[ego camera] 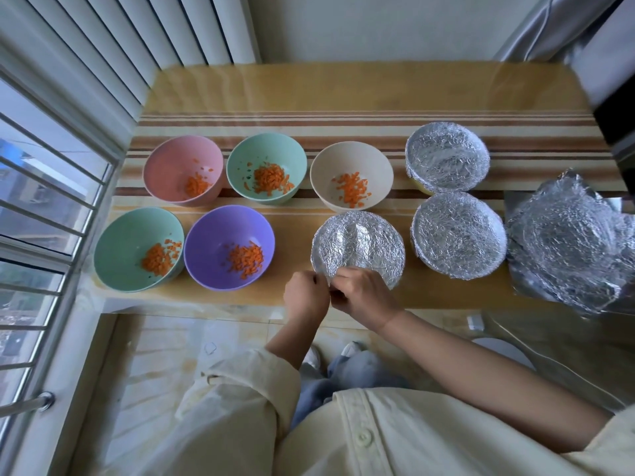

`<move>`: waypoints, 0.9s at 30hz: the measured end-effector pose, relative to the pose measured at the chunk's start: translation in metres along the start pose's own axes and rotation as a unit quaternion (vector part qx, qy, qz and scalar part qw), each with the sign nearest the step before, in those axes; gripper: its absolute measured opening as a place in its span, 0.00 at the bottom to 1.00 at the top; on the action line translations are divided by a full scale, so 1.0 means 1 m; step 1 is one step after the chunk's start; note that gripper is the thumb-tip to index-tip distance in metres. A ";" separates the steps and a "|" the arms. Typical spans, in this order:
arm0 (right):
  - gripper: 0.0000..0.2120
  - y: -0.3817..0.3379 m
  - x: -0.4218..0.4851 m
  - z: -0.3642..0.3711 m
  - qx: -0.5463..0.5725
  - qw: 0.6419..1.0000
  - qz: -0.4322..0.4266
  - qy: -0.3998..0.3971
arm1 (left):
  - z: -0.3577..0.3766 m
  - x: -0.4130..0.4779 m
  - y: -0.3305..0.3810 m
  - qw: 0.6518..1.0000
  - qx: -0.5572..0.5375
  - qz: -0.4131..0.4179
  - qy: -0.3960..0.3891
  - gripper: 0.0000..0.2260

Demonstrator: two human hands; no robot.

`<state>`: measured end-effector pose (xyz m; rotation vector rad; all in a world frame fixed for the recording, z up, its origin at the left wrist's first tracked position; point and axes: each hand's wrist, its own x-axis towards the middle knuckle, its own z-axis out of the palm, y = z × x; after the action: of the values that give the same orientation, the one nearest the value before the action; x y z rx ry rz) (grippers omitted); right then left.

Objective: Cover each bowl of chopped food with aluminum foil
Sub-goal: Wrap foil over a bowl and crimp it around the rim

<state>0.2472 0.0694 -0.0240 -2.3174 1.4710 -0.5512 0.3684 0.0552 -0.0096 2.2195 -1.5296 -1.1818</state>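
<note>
Five uncovered bowls hold chopped carrot: pink [178, 166], green [264, 159] and cream [350, 166] in the back row, a second green bowl [130, 242] and a purple one [223, 235] in front. Three bowls wear foil: back right [446, 156], front right [458, 235] and the front middle bowl [359, 243]. My left hand [305, 297] and my right hand [364, 297] meet at that middle bowl's near rim, both pinching its foil edge.
A stack of crumpled foil sheets [570, 245] lies at the table's right end. The striped cloth covers the table [343, 94]. A barred window [37, 214] runs along the left. Tiled floor and my knees lie below the table's front edge.
</note>
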 end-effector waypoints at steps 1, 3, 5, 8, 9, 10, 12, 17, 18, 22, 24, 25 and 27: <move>0.13 0.000 -0.001 0.000 0.000 1.000 -0.001 0.001 | 0.000 0.000 0.000 1.000 -0.008 -0.005 -0.006 0.20; 0.13 0.000 -0.002 0.000 0.001 1.000 -0.004 0.004 | 0.001 0.000 -0.002 1.000 -0.005 -0.013 -0.011 0.21; 0.12 -0.001 -0.002 0.000 0.001 1.000 -0.004 0.005 | 0.000 0.000 -0.002 1.000 0.026 -0.007 -0.005 0.16; 0.12 0.000 0.000 0.001 -0.004 1.000 0.006 0.007 | -0.001 0.002 0.000 0.999 0.052 0.002 -0.001 0.12; 0.11 0.000 0.000 0.001 -0.005 1.000 0.008 0.008 | -0.001 0.002 0.001 0.999 0.047 0.003 -0.002 0.12; 0.11 0.000 0.000 0.000 -0.005 1.000 0.009 0.010 | -0.001 0.001 0.001 0.999 0.036 0.000 -0.001 0.13; 0.12 -0.001 -0.001 -0.002 -0.003 1.000 0.007 0.015 | -0.001 -0.001 0.000 1.000 0.004 -0.015 0.013 0.15; 0.10 -0.001 -0.002 -0.002 -0.004 1.000 0.004 0.017 | -0.002 0.002 -0.003 0.990 -0.114 -0.078 0.040 0.10; 0.10 -0.001 -0.002 -0.001 -0.004 1.000 0.006 0.016 | -0.004 0.003 -0.001 0.989 -0.113 -0.082 0.039 0.10; 0.11 0.001 -0.002 0.000 0.006 1.000 0.015 0.018 | -0.006 0.004 0.003 0.988 -0.126 -0.086 0.035 0.09; 0.11 0.000 -0.002 -0.002 0.006 1.000 0.017 0.019 | -0.004 0.002 0.001 0.983 -0.156 -0.088 0.034 0.09; 0.11 -0.001 -0.002 -0.002 0.007 1.000 0.017 0.019 | -0.003 0.001 0.000 0.982 -0.163 -0.089 0.040 0.09; 0.11 -0.003 -0.002 -0.001 0.011 1.000 0.015 0.022 | -0.004 0.001 0.001 0.979 -0.172 -0.097 0.053 0.06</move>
<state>0.2478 0.0722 -0.0217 -2.2766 1.5088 -0.6106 0.3704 0.0526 -0.0073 2.1876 -0.9968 -1.2486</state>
